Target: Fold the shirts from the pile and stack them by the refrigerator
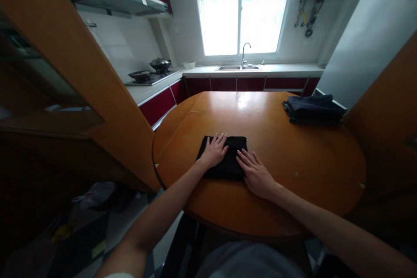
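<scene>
A folded black cloth [224,169], perhaps a garment, lies flat near the front of the wooden table [260,139]. My left hand [214,151] rests on its upper left part with the fingers stretched out and pointing away from me. On the right edge of the cloth lies my right hand [256,171], fingers extended and reaching onto the fabric, the palm over the table beside it. Neither hand grips anything. What kind of garment the black cloth is, I cannot tell.
A stack of folded dark clothes [312,108] sits at the table's far right. Behind the table are a counter with a sink [228,68], and a stove [153,78] bearing a lidded wok [160,64] and a pan [139,75]. Bags [97,195] lie on the floor at left.
</scene>
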Motion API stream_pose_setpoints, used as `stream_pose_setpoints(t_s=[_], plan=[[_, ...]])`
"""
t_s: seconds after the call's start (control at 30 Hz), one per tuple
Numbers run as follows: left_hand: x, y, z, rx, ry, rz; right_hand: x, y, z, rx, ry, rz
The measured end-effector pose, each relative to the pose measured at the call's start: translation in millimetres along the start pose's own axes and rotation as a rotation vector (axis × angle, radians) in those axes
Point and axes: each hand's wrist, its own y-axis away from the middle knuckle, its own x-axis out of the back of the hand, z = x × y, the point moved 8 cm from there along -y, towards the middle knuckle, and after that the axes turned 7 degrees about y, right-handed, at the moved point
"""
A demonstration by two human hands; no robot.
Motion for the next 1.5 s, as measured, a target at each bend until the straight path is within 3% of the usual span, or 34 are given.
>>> stream_pose_setpoints(t_s=[0.13,0.2,0.3,0.4,0.57,0.73,0.87,0.93,1.0,1.07,1.17,1.3,1.5], plan=[[3.9,21.4,42.3,-0.294,0.057,-0.113,-1.1,2.8,2.1,-0.022,-0.185,-0.026],[2.3,34.7,52.4,-0.334,0.065,-0.149,0.0,1.2,12.3,-0.055,-0.349,-0.013],[-0.5,50.5,58.9,-0.371,0.027,-0.138,9.4,-12.8,45.6,-0.245,-0.5,0.137],[-2.2,56.8,59.5,-0.379,-0.018,-0.126,15.1,-43.3,64.3,-0.344,-0.418,0.219],[-0.3,60.7,58.6,-0.345,-0.035,-0.16,-11.4,-94.2,60.8,-0.254,-0.274,0.014],[6.4,74.2,57.4,-0.291,0.038,-0.209,-35.1,-94.4,91.7,-0.36,-0.268,-0.014],[23.9,70.2,55.6,-0.284,0.234,-0.314,-38.2,-89.0,117.3,-0.45,-0.314,0.054],[40.5,52.1,40.0,-0.246,0.336,-0.266,-32.6,-85.3,127.1,-0.518,-0.389,0.141],[59.8,24.9,5.3,-0.136,0.349,-0.067,-24.6,-80.9,131.7,-0.567,-0.465,0.236],[70.6,1.5,-43.3,0.067,0.314,0.15,-17.3,-77.6,129.9,-0.577,-0.51,0.302],[51.7,-17.9,-100.5,0.304,0.397,0.155,-11.7,-76.9,117.0,-0.519,-0.541,0.331],[30.3,-20.1,-121.6,0.338,0.479,0.123,-11.0,-82.1,91.8,-0.346,-0.536,0.321],[22.2,-15.4,-134.5,0.426,0.447,0.172,-23.9,-89.1,72.4,-0.21,-0.417,0.171]])
